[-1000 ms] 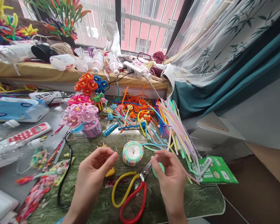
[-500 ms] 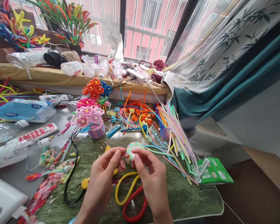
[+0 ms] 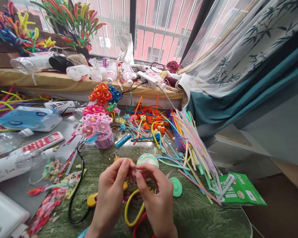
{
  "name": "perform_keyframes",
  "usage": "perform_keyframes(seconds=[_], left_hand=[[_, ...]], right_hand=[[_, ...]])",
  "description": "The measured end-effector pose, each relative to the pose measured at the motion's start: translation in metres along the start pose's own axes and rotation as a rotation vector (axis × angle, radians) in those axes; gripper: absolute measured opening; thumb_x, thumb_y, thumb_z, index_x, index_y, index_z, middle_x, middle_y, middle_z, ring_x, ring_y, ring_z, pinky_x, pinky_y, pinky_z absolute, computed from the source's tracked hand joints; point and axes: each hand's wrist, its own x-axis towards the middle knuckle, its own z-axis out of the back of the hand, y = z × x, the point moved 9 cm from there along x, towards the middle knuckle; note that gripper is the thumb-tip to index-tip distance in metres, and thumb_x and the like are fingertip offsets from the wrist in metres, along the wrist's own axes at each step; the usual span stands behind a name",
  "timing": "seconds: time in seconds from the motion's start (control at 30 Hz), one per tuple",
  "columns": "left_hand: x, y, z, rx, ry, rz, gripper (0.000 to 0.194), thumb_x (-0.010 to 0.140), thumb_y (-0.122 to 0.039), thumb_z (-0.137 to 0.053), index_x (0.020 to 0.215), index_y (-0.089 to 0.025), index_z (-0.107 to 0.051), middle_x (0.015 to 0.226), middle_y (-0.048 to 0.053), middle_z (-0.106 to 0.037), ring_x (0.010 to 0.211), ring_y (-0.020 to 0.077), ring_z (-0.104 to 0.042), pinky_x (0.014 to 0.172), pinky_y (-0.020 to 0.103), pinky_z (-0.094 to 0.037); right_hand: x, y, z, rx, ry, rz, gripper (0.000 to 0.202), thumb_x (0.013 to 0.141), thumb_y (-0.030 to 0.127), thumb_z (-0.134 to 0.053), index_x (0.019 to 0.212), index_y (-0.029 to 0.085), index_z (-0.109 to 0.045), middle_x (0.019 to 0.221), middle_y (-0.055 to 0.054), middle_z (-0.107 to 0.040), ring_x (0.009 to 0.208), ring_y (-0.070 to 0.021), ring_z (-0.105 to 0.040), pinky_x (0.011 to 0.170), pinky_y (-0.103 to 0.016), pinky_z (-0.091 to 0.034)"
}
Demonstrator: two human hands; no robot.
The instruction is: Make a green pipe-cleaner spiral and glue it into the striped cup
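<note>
Two hands sit close together, fingers curled, their grip too hidden to tell, over scissors lying there seemingly for easy reach.

A teal curtain flanks the barred window.

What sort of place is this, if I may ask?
Probably a craft corner at home, beside a window: long bundled pipe cleaners and handmade pink flowers are on a green table, and a teal curtain hangs nearby.
</note>
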Motion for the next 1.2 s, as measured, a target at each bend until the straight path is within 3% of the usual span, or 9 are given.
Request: perform_keyframes(seconds=[0.13, 0.27, 0.5, 0.77, 0.9, 1.2], left_hand=[[-0.002, 0.001, -0.010, -0.058, 0.060, 0.026, 0.033, 0.091, -0.048, -0.063, 0.074, -0.019, -0.064, 0.063, -0.004, -0.053, 0.059, 0.0095, -0.046, 0.056, 0.018, -0.041], [-0.002, 0.002, -0.011, -0.139, 0.023, 0.026, 0.036, 0.088, -0.047, -0.067, 0.067, -0.019, -0.059, 0.060, -0.005, -0.049, 0.057, 0.0086, -0.043, 0.056, 0.016, -0.041], [-0.001, 0.011, -0.010, -0.179, 0.004, 0.084, 0.025, 0.077, -0.041, -0.080, 0.072, -0.018, -0.073, 0.060, -0.002, -0.064, 0.056, 0.0091, -0.056, 0.052, 0.015, -0.044], [0.001, 0.020, -0.012, -0.225, 0.000, 0.157, 0.024, 0.072, -0.038, -0.084, 0.074, -0.016, -0.073, 0.063, -0.001, -0.067, 0.058, 0.0107, -0.059, 0.055, 0.017, -0.047], [0.000, 0.022, -0.013, -0.212, -0.003, 0.179, 0.030, 0.078, -0.043, -0.079, 0.072, -0.016, -0.067, 0.063, -0.003, -0.060, 0.058, 0.0093, -0.051, 0.057, 0.017, -0.045], [0.003, 0.018, -0.016, -0.122, 0.004, 0.077, 0.032, 0.087, -0.043, -0.069, 0.070, -0.017, -0.058, 0.062, -0.005, -0.045, 0.058, 0.0088, -0.038, 0.052, 0.016, -0.036]], right_hand=[[-0.002, -0.006, 0.007, -0.001, -0.028, 0.030, 0.012, 0.092, 0.019, -0.061, 0.095, 0.023, -0.071, 0.081, 0.001, -0.075, 0.068, -0.0123, -0.071, 0.065, -0.020, -0.057], [0.001, -0.004, 0.009, -0.005, -0.062, 0.052, 0.013, 0.091, 0.016, -0.060, 0.093, 0.023, -0.071, 0.077, 0.002, -0.074, 0.062, -0.0111, -0.069, 0.060, -0.018, -0.055], [0.003, -0.009, 0.004, 0.078, -0.066, -0.001, 0.014, 0.093, 0.015, -0.058, 0.092, 0.024, -0.070, 0.079, 0.003, -0.074, 0.066, -0.0099, -0.070, 0.064, -0.017, -0.056], [0.002, -0.014, 0.004, 0.059, -0.065, -0.027, 0.015, 0.093, 0.016, -0.057, 0.093, 0.021, -0.071, 0.081, 0.001, -0.074, 0.066, -0.0119, -0.070, 0.063, -0.020, -0.057], [0.004, -0.009, 0.004, 0.039, -0.068, 0.006, 0.015, 0.092, 0.015, -0.057, 0.093, 0.022, -0.070, 0.077, 0.002, -0.074, 0.064, -0.0113, -0.069, 0.062, -0.019, -0.056], [0.004, -0.008, 0.005, -0.004, -0.077, 0.055, 0.017, 0.092, 0.012, -0.057, 0.094, 0.023, -0.070, 0.079, 0.003, -0.074, 0.066, -0.0101, -0.069, 0.064, -0.017, -0.055]])
